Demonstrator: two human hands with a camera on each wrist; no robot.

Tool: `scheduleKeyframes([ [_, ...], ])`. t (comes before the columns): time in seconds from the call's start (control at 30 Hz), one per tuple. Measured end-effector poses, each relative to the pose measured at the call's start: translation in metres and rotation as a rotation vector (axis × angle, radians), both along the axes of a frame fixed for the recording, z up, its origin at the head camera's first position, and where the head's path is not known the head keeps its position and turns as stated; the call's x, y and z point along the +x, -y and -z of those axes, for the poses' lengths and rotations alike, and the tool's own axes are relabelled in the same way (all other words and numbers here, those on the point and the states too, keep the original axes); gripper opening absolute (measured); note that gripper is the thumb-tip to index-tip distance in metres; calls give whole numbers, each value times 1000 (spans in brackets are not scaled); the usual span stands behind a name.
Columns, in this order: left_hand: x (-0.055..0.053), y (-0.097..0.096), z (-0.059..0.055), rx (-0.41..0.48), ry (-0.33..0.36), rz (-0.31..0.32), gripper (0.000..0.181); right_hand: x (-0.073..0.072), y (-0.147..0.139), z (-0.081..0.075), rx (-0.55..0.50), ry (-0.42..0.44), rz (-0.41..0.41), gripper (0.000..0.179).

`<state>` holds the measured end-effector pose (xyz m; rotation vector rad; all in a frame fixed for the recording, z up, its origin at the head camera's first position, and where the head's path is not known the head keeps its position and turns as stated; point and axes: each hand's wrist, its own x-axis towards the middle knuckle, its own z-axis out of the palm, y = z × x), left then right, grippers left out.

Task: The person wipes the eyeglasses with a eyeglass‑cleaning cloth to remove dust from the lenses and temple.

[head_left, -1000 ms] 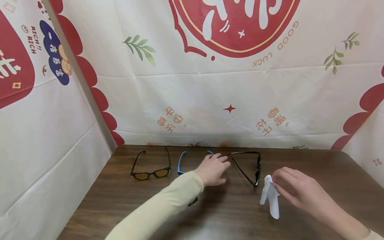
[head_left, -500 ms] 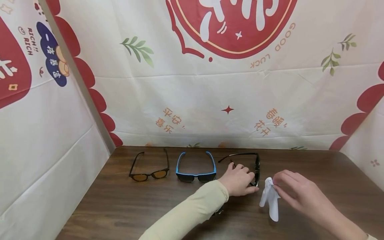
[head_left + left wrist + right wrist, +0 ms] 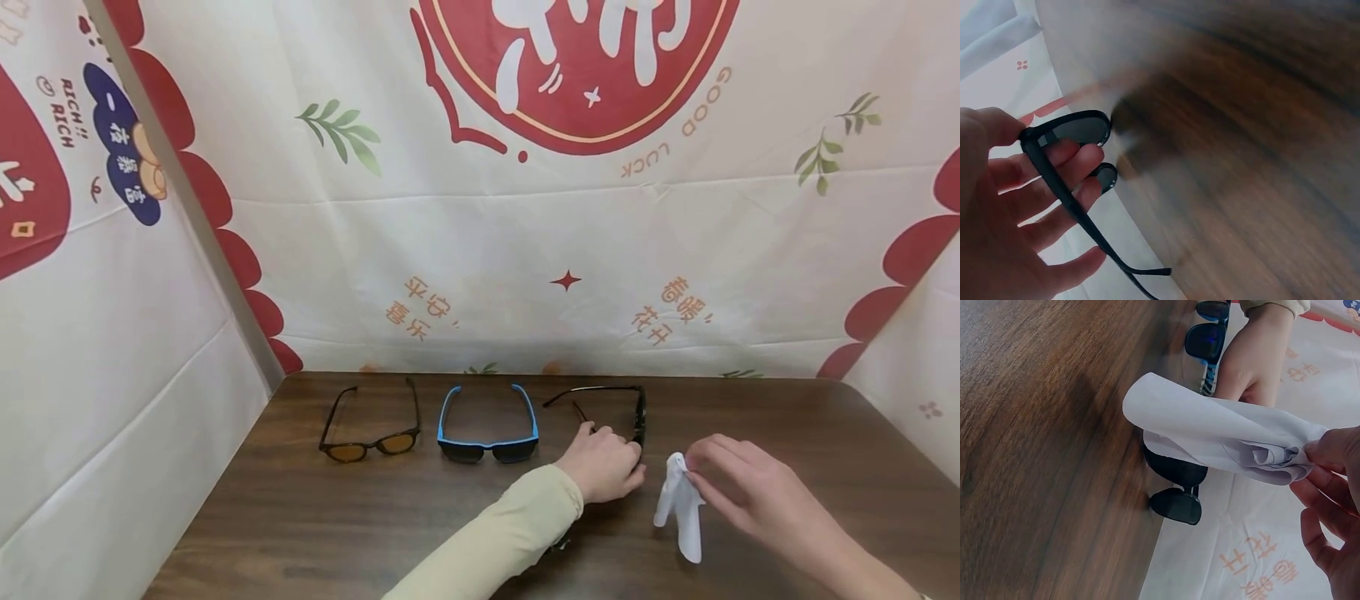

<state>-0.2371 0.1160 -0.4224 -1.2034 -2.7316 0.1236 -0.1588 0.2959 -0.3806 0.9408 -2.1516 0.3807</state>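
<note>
My left hand (image 3: pixel 603 464) grips the black sunglasses (image 3: pixel 640 412) at the front corner by the hinge, on the right part of the table. In the left wrist view the thumb lies at the hinge of the sunglasses (image 3: pixel 1055 178), and the fingers curl behind the temple and lens. Both temples are unfolded, and the hand hides part of the frame in the head view. My right hand (image 3: pixel 757 492) pinches a white cloth (image 3: pixel 681 508) by its upper end, and the cloth hangs down. In the right wrist view the cloth (image 3: pixel 1204 425) covers part of the sunglasses (image 3: pixel 1175 506).
Blue-and-black sunglasses (image 3: pixel 513 451) stand unfolded left of the left hand. Farther left are dark-framed glasses with amber lenses (image 3: pixel 397 442), also unfolded. The wooden table (image 3: pixel 300 533) ends at a printed white cloth backdrop (image 3: pixel 480 250), with another hanging cloth (image 3: pixel 112 358) at the left.
My left hand has moved right, from over the blue sunglasses to the black ones, and has taken hold of them. The right hand still pinches the white cloth in about the same place.
</note>
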Motion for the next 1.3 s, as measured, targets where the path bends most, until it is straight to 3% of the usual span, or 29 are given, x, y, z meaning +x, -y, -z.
scheduleKeyframes([
  [0.3,4,1,-3,-75,7,-1,13,3,-2,1,-1,17,14,40],
  [0.5,8,1,-5,-84,-42,23,17,5,-3,1,-7,31,7,39],
  [0.73,7,2,-7,-89,-22,35,20,8,-2,3,-7,31,4,39],
  [0.87,6,5,-8,-47,-21,21,13,9,-2,4,-13,29,14,39],
  [1.0,6,8,-11,28,23,6,5,10,-2,5,-49,59,0,38],
  [1.3,13,19,-40,194,174,69,9,11,-4,0,-129,77,18,37],
])
